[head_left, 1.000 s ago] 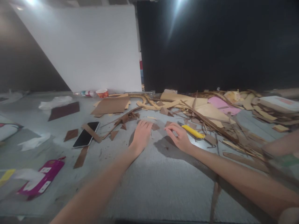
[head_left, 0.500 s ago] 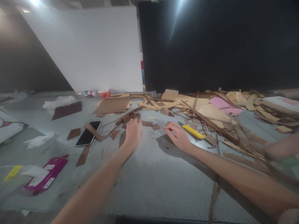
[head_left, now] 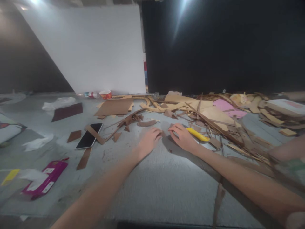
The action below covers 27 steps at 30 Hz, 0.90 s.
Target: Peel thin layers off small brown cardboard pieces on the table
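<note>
My left hand [head_left: 150, 140] rests low over the grey table in front of me, its fingers curled inward. A brownish edge shows at its fingertips, too small to make out. Facing it across a narrow gap, my right hand [head_left: 183, 137] has thumb and fingers drawn together in a pinch, and what they hold, if anything, is hidden. Partly behind the right hand lies a yellow utility knife [head_left: 198, 135]. A curved brown scrap [head_left: 146, 123] sits just beyond the left hand, with a heap of brown strips [head_left: 131, 119] to its left.
A phone [head_left: 89, 136] with a brown strip across it and a purple tissue pack [head_left: 45, 179] lie at left. Brown sheets [head_left: 115, 106], a red cup [head_left: 105, 94] and a pink sheet [head_left: 228, 108] are along the back. Another person's arm [head_left: 288, 148] reaches in at right.
My left hand has moved right and toward me, away from the heap of brown strips and close to my right hand. My right hand has hardly moved.
</note>
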### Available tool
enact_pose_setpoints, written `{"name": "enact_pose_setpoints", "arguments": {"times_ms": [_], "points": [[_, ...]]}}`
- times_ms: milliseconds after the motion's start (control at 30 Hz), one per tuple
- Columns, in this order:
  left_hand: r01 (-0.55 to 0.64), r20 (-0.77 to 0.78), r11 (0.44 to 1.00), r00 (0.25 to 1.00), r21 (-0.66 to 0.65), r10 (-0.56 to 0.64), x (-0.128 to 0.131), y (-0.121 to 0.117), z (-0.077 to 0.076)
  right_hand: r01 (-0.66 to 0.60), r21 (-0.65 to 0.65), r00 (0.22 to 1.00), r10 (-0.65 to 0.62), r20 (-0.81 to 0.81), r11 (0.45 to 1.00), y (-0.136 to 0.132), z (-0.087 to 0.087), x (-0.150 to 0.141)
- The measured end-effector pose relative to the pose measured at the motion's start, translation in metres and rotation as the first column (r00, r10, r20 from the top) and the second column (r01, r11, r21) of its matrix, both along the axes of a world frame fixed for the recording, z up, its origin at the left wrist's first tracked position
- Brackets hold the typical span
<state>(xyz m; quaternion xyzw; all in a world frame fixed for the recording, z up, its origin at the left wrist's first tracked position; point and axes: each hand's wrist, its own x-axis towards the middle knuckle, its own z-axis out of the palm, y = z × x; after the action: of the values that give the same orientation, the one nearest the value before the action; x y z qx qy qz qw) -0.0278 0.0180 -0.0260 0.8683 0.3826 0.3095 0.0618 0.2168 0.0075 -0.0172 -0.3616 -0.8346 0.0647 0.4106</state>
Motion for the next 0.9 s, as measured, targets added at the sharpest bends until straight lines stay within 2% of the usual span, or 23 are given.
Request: {"name": "enact_pose_setpoints", "arguments": {"times_ms": [133,333,467,633,767,900], "points": [[-0.095,0.006,0.995,0.995,0.014,0.095,0.001,0.005,-0.006,-0.008,-0.01,0.984,0.01,0.177,1.0,0.005,-0.006,0.002],[-0.007,-0.055,1.0,0.998,0.016,0.008,0.002,0.002,-0.002,-0.055,-0.015,0.975,0.057,0.213,0.998,0.01,-0.013,0.001],[0.041,-0.037,0.999,0.999,0.019,-0.04,0.005,-0.004,0.0,-0.061,-0.003,0.976,0.061,0.21,0.998,0.012,-0.015,0.001],[0.063,0.0,0.998,0.998,-0.008,-0.063,0.006,-0.005,0.0,-0.027,-0.032,0.957,0.035,0.286,0.999,0.012,-0.007,0.002],[-0.03,0.044,0.995,0.998,-0.09,0.034,0.001,-0.002,0.0,0.02,-0.075,0.918,0.012,0.397,0.997,0.008,0.005,0.004],[-0.147,0.151,0.981,0.975,-0.126,0.165,-0.004,0.003,0.0,-0.056,0.04,0.917,0.036,0.397,0.998,0.006,0.002,0.004]]}}
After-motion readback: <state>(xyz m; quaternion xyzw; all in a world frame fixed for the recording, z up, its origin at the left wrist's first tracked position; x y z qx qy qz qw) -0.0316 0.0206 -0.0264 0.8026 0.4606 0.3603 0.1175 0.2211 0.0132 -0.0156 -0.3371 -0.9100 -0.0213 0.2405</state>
